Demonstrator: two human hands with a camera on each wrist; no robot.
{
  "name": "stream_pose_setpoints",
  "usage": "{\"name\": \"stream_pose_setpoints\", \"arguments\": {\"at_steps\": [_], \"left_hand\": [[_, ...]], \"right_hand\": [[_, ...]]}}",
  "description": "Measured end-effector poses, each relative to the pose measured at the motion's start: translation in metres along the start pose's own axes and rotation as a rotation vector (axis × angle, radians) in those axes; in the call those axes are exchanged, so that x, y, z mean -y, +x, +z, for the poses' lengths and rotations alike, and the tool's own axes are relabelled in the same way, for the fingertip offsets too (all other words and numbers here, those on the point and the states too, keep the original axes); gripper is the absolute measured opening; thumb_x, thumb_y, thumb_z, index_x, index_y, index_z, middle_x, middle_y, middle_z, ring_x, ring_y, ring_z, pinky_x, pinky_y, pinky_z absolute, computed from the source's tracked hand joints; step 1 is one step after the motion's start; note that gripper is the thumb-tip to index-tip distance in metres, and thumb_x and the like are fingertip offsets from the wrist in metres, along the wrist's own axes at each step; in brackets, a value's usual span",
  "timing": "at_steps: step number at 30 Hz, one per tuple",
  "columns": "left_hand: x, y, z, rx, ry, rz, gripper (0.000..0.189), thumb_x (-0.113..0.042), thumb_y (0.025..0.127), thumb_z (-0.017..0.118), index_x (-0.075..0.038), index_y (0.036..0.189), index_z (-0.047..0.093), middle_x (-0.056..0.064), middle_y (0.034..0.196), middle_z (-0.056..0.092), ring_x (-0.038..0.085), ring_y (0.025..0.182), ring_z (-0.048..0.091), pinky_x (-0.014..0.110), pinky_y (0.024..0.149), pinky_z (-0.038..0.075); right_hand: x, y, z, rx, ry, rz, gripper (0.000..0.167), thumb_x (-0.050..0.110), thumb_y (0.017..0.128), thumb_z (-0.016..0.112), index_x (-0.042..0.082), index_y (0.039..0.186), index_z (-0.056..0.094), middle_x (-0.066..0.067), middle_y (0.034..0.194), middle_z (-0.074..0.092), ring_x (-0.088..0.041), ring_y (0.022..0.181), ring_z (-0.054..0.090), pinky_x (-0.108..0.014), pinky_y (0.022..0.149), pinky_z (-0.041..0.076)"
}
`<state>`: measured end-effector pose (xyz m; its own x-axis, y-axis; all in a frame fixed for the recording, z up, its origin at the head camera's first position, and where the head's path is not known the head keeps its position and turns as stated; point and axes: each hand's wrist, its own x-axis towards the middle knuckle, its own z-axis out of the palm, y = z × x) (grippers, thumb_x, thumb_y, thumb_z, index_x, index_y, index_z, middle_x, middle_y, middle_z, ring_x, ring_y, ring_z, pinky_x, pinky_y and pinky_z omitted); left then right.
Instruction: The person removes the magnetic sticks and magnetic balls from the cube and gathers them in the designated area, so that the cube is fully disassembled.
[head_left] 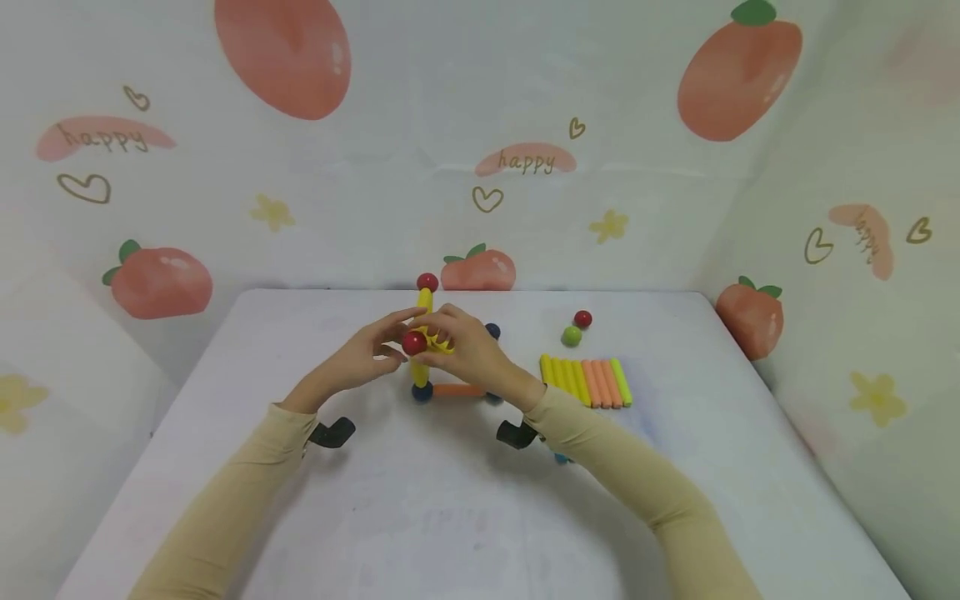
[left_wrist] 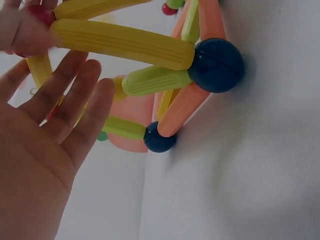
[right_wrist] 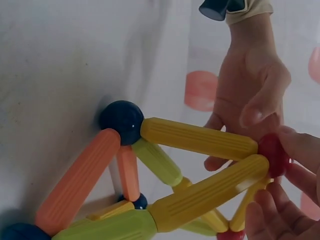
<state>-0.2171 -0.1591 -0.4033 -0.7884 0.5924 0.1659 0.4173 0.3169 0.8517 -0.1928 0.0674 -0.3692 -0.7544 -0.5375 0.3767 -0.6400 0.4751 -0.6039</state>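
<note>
A building frame of magnetic rods and balls stands mid-table. Its near red ball (head_left: 414, 342) lies between both hands, and another red ball (head_left: 427, 282) tops the far side. My right hand (head_left: 472, 354) pinches the near red ball (right_wrist: 272, 155) between thumb and fingers, where yellow rods (right_wrist: 210, 187) meet. On the other side is my left hand (head_left: 367, 354), its fingers (left_wrist: 82, 120) spread and relaxed beside the frame; any contact there is unclear. Dark blue balls (left_wrist: 217, 65) form the base corners, joined by orange rods (right_wrist: 80, 180) and light green rods (left_wrist: 156, 80).
To the right lies a row of loose yellow rods (head_left: 566, 379), orange rods (head_left: 600, 383) and one green rod (head_left: 622, 382). Behind them sit a loose red ball (head_left: 582, 318) and a green ball (head_left: 572, 336). Something blue (head_left: 561, 458) is mostly hidden under the right forearm.
</note>
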Motion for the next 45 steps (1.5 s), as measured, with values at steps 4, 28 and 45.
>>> {"name": "stream_pose_setpoints", "arguments": {"at_steps": [4,28,45], "left_hand": [[-0.001,0.001,0.003,0.019,0.012,0.013,0.079,-0.009,0.088,0.073,-0.024,0.154,0.032,0.012,0.129,0.060,0.024,0.114,0.061,0.024,0.091,0.056],[-0.004,0.006,0.032,-0.233,-0.064,-0.027,0.071,0.000,0.084,0.075,-0.017,0.147,0.045,0.018,0.124,0.067,-0.004,0.089,0.068,0.041,0.093,0.058],[-0.001,0.010,0.030,-0.220,-0.043,-0.059,0.069,0.000,0.085,0.075,-0.018,0.145,0.046,0.017,0.133,0.063,0.031,0.104,0.072,0.045,0.094,0.057]], "right_hand": [[-0.002,0.003,0.005,-0.008,-0.024,-0.005,0.049,0.025,0.080,0.083,0.012,0.125,0.067,-0.006,0.104,0.062,-0.025,0.091,0.062,-0.023,0.076,0.052],[-0.002,0.006,0.013,-0.138,-0.103,-0.077,0.041,0.027,0.077,0.086,0.010,0.112,0.073,-0.002,0.100,0.070,-0.015,0.093,0.058,-0.021,0.075,0.053],[-0.006,0.004,0.016,-0.179,0.076,-0.004,0.034,0.025,0.080,0.084,0.010,0.109,0.075,-0.003,0.088,0.070,-0.012,0.079,0.060,-0.021,0.069,0.056]]}}
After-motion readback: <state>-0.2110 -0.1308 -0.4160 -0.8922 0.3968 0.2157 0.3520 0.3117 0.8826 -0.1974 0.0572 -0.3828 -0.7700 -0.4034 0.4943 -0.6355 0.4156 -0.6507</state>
